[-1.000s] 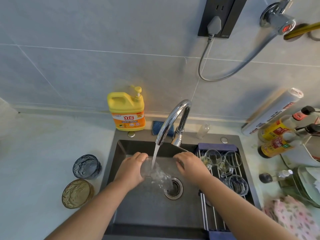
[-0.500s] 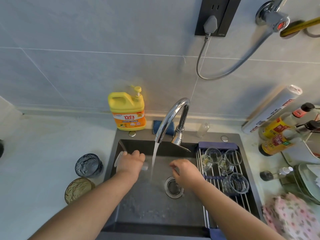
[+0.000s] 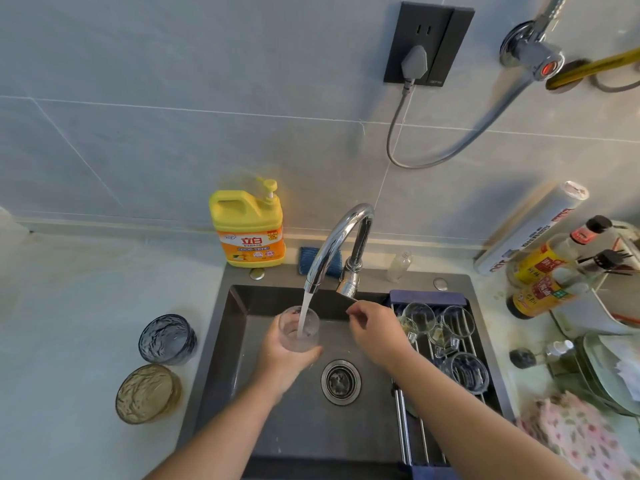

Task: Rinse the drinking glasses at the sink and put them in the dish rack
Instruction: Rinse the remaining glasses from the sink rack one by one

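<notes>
My left hand (image 3: 282, 362) grips a clear drinking glass (image 3: 298, 329) upright over the dark sink (image 3: 242, 341). Water runs from the chrome faucet (image 3: 334, 245) straight into it. My right hand (image 3: 375, 329) hovers beside the glass, fingers loosely curled, holding nothing that I can see, close under the faucet handle. The dish rack (image 3: 403, 427) lies across the sink's right side with several clear glasses (image 3: 440, 323) on it. A blue-grey glass (image 3: 167, 339) and an amber glass (image 3: 147, 393) stand on the counter to the left of the sink.
A yellow detergent bottle (image 3: 250, 228) and a blue sponge (image 3: 306, 259) sit behind the sink. Sauce bottles (image 3: 543, 271), a foil roll (image 3: 530, 230), plates (image 3: 609, 372) and a floral cloth (image 3: 581, 438) crowd the right counter. The drain (image 3: 341, 382) lies mid-sink.
My left hand turned the glass from tipped sideways to upright and brought it back under the stream. My right hand rose toward the faucet handle.
</notes>
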